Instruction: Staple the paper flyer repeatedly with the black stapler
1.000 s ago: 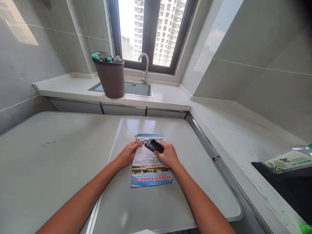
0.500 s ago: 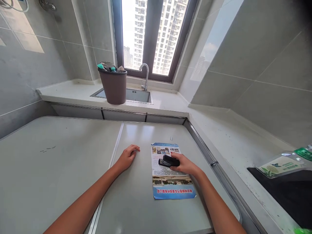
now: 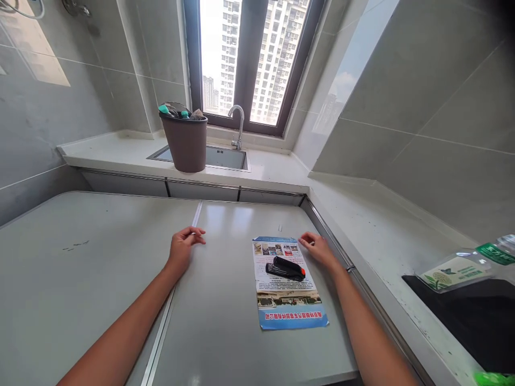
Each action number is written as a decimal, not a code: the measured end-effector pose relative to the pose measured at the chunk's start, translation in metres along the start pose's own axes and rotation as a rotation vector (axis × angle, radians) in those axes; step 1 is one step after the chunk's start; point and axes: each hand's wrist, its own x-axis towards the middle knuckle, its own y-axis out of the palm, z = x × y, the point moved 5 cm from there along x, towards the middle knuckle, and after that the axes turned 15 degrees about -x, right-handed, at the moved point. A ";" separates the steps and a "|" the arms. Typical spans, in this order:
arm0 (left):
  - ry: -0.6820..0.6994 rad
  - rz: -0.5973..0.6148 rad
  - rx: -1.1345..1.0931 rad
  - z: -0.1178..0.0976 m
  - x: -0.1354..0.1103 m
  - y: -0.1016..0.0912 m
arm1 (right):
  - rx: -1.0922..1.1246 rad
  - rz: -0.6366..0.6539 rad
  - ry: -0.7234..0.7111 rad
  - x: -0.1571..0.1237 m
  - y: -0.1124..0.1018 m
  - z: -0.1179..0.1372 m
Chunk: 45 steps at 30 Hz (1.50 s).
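A black stapler with a red-orange mark at its right end lies on a printed flyer, which rests flat on the light tabletop. My right hand is beside the flyer's upper right corner, fingers loosely bent and apart, with nothing seen in them; whether the fingertips touch the paper I cannot tell. To the left, my left hand is raised over the white seam of the table, empty, with its fingers slightly curled and apart. Just beyond the flyer lies a tiny pale strip.
A brown bin filled with items stands at the sink, near a curved faucet. On the right-hand counter, a clear bottle lies on something black. A metal-edged ledge borders the table.
My right hand has let go of the stapler and moved up and right to the flyer's corner. My left hand has shifted left. The flyer sits slightly further right.
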 end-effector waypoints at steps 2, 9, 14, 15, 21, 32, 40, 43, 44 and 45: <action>0.032 -0.173 -0.218 -0.011 0.013 -0.033 | -0.109 -0.129 0.106 0.007 0.007 -0.022; 0.043 -0.454 -0.537 -0.010 0.033 -0.092 | -0.118 -0.156 0.044 0.006 0.028 -0.044; 0.073 -0.359 -0.489 -0.003 0.035 -0.080 | -0.035 -0.131 0.061 0.007 0.023 -0.049; 0.065 -0.346 -0.458 -0.002 0.034 -0.077 | -0.032 -0.126 0.062 0.007 0.022 -0.049; -0.002 -0.121 -0.312 -0.004 0.028 -0.054 | -0.004 -0.113 0.043 0.011 0.026 -0.051; 0.164 0.197 1.156 0.030 0.010 -0.011 | -0.040 -0.110 0.012 0.014 0.030 -0.050; 0.103 0.306 1.394 0.041 0.008 -0.012 | -0.040 -0.106 0.032 0.014 0.031 -0.051; 0.121 0.297 1.387 0.041 0.009 -0.013 | -0.042 -0.118 0.027 0.014 0.030 -0.049; 0.128 0.294 1.383 0.042 0.009 -0.014 | -0.043 -0.121 0.024 0.014 0.030 -0.048; 0.136 0.292 1.380 0.042 0.009 -0.014 | -0.048 -0.123 0.022 0.014 0.030 -0.048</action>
